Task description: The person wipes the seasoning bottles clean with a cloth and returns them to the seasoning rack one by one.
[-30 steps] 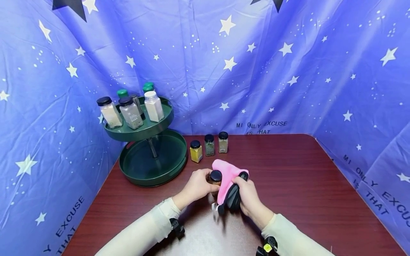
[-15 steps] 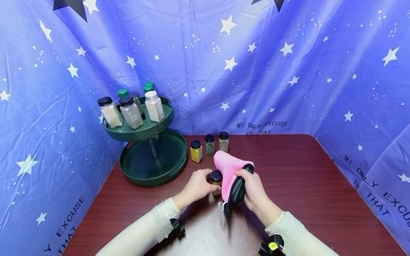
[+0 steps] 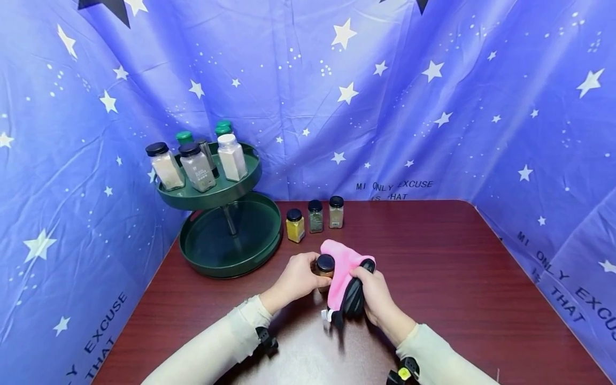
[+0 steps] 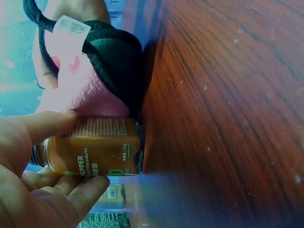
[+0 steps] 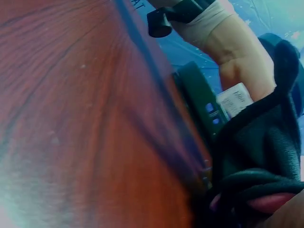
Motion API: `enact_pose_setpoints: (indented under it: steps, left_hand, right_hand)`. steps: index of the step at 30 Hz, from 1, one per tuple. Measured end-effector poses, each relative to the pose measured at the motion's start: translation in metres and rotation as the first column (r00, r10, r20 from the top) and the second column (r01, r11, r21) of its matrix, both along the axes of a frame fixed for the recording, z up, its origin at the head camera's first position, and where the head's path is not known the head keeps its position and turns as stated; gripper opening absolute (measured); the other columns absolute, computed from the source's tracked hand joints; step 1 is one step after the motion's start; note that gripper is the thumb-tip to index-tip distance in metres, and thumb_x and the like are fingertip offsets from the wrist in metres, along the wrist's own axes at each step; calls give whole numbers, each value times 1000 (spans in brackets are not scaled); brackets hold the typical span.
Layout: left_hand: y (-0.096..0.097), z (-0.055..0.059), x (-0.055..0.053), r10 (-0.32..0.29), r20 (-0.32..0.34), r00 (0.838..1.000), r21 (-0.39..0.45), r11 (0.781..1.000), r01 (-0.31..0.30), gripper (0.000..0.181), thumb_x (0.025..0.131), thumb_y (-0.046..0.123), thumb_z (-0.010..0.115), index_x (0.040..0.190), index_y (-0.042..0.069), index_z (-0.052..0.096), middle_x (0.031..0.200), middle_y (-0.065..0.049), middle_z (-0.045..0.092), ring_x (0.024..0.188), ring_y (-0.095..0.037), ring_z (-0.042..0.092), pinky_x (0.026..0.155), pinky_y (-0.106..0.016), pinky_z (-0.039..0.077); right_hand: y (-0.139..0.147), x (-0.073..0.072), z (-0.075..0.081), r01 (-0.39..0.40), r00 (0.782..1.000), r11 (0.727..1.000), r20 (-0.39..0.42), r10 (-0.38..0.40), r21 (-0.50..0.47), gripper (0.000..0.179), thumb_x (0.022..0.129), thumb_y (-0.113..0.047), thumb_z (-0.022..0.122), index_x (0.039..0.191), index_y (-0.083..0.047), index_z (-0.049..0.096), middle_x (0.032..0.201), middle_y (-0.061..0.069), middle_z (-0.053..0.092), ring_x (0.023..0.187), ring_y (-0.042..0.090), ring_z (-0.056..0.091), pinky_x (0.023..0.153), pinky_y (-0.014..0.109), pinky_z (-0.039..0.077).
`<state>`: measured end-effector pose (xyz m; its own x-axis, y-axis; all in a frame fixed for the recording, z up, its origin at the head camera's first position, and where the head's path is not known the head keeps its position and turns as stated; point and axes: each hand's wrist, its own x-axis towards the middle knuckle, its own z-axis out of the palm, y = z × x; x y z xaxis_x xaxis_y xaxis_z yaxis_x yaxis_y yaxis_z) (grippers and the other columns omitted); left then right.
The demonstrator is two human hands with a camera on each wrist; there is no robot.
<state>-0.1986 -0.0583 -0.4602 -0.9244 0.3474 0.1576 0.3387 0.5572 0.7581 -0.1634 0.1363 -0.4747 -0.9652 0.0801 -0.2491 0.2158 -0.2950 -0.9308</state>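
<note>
My left hand [image 3: 294, 279] grips a small black-lidded spice jar [image 3: 325, 262] that stands upright on the table. In the left wrist view the jar [image 4: 102, 149] shows orange-brown contents and a label reading "PEPPER", between thumb and fingers. A bunched pink cloth with black edging [image 3: 340, 262] is in my right hand [image 3: 377, 297], thumb on top of its dark folded part. The cloth's pink side lies right against the jar, and a white tag [image 4: 71, 31] hangs from its edging. In the right wrist view the cloth [image 5: 266, 142] hides the jar.
A two-tier dark green turntable [image 3: 231, 267] stands at the left. Several jars, including a white-capped one [image 3: 232, 158], fill its upper tier. Behind my hands stand a yellow jar [image 3: 295, 226], a green herb jar [image 3: 315, 216] and a tan jar [image 3: 336, 213]. Starry blue fabric [image 3: 308, 96] surrounds the table.
My right hand has moved the pink cloth up and to the right, then back down and left against the jar. The left hand and the jar have stayed in place.
</note>
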Motion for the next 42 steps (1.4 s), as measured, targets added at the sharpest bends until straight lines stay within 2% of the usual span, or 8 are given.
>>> enact_pose_setpoints:
  steps: [3, 10, 16, 26, 42]
  left_hand:
    - [0, -1, -1, -1, -10, 1000, -2, 1000, 1, 33, 73, 23, 92, 97, 12, 72, 85, 5, 74, 76, -6, 64, 70, -25, 53]
    - [2, 0, -2, -3, -25, 1000, -23, 1000, 2, 31, 74, 22, 91, 95, 13, 72, 86, 5, 73, 76, -7, 63, 69, -25, 53]
    - [4, 2, -4, -10, -40, 999, -29, 1000, 9, 31, 74, 21, 90, 98, 13, 72, 88, 5, 74, 80, -7, 65, 72, -25, 53]
    - [3, -1, 2, 0, -40, 999, -63, 998, -3, 35, 74, 21, 90, 102, 10, 70, 90, 2, 73, 81, -10, 65, 73, -26, 53]
    - [4, -4, 6, 2, -32, 999, -69, 998, -4, 45, 77, 23, 89, 112, 8, 66, 102, -2, 73, 93, -14, 68, 84, -32, 55]
  right_hand:
    - [2, 0, 6, -8, 1000, 1000, -15, 8, -19, 4, 92, -7, 56, 89, -5, 56, 69, 0, 64, 62, 11, 64, 62, 29, 56]
    - [12, 1, 40, -33, 995, 988, -97, 19, -152, 7, 94, -4, 53, 90, -8, 57, 72, 0, 66, 65, 12, 66, 62, 30, 57]
    - [25, -1, 58, -30, 987, 983, -162, 0, -181, 10, 96, -3, 52, 91, -11, 57, 76, -1, 67, 68, 11, 68, 64, 29, 58]
    - [33, -3, 51, 19, 992, 987, -118, -38, -162, 9, 95, -3, 55, 90, -10, 58, 74, -2, 66, 66, 11, 66, 64, 28, 57]
    - [35, -1, 45, 13, 993, 988, -113, -31, -156, 10, 95, -3, 55, 89, -11, 57, 72, -2, 65, 64, 11, 65, 62, 29, 56]
